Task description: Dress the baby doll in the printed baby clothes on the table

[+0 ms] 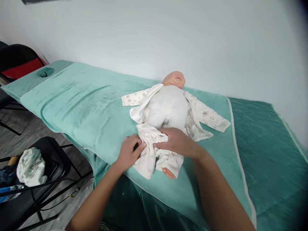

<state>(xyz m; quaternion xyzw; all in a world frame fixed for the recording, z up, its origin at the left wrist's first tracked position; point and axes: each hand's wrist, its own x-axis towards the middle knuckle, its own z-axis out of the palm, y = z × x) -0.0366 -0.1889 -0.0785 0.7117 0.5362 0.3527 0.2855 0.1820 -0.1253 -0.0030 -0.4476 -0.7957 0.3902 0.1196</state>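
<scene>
A baby doll (pixel 168 106) lies on its back on a green-covered bed, its head toward the wall. Its white torso is bare between the open sides of a white printed baby top (pixel 209 117), whose sleeves spread outward. White printed baby pants (pixel 146 166) are around its lower legs, and toes of one foot poke out of the cuff nearer my right side. My left hand (pixel 131 150) pinches the pants at their left edge. With thumb and fingers, my right hand (pixel 176 141) grips the bunched waist part; some of its fingers are hidden behind the cloth.
The light green sheet (pixel 84 93) covers most of the bed, over a darker green cover (pixel 271 154) at right. A white wall (pixel 154 35) borders the far side. At lower left, a black chair (pixel 55 157) holds a crumpled white cloth (pixel 31 166) and a bottle (pixel 11 192).
</scene>
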